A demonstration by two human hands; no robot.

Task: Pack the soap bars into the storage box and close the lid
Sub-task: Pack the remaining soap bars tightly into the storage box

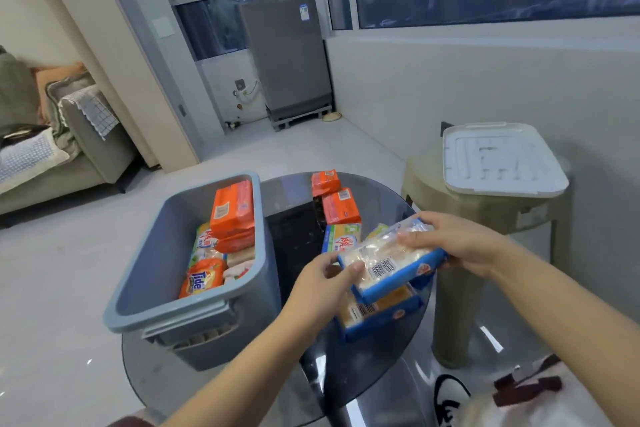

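A grey-blue storage box [145,274] stands open on the left of a round glass table [294,218], holding orange and green-white soap packs and a Tide pack [202,281]. Both hands grip one blue-edged clear soap pack [391,269] above the table, to the right of the box: my left hand [322,288] holds its near-left end, my right hand [453,243] its far-right end. A second blue pack [377,312] lies just under it. Two orange packs [337,199] and a green-white pack [341,236] lie on the table behind. The white lid [502,159] rests on a beige stool.
The beige stool [426,184] stands right of the table, against a white wall. A grey sofa [86,149] is at the far left and a grey appliance [287,55] at the back by the windows. Light floor surrounds the table.
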